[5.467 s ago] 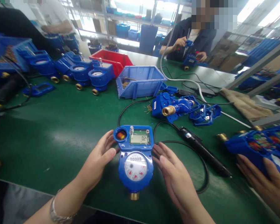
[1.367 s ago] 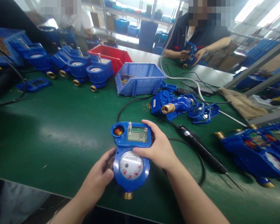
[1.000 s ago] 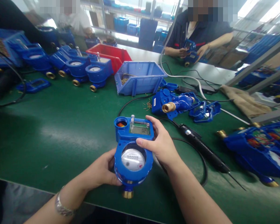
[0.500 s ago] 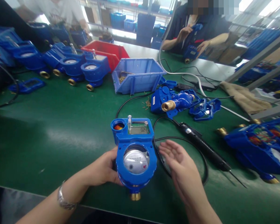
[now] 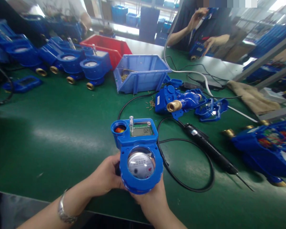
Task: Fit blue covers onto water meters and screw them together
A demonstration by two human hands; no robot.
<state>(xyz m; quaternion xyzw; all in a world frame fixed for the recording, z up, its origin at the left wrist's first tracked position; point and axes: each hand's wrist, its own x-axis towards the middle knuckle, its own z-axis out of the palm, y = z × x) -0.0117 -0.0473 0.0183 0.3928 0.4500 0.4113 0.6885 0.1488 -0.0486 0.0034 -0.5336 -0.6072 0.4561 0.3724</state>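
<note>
A blue water meter [image 5: 140,163] is held up over the near part of the bench, its round dial facing me. Its small display reads about 02, and a clear plug stands beside that display. My left hand [image 5: 107,175] grips the meter's left side, the fingers partly hidden behind the body. From below and to the right, my right hand [image 5: 153,197] is closed round the lower end, covering the brass fitting. Most of its fingers are out of sight behind the meter. A black electric screwdriver [image 5: 209,149] lies to the right with its cable looped beside the meter.
Behind stand a blue bin [image 5: 143,79] with small screws and a red bin [image 5: 102,47]. Another meter [image 5: 176,103] lies on its side near loose screws [image 5: 152,103]. More meters [image 5: 92,70] line the left, others [image 5: 264,149] the right. Co-workers sit across the bench.
My right hand has moved left from beside the meter and taken hold of its lower end. My left hand keeps its grip. The view has shifted slightly.
</note>
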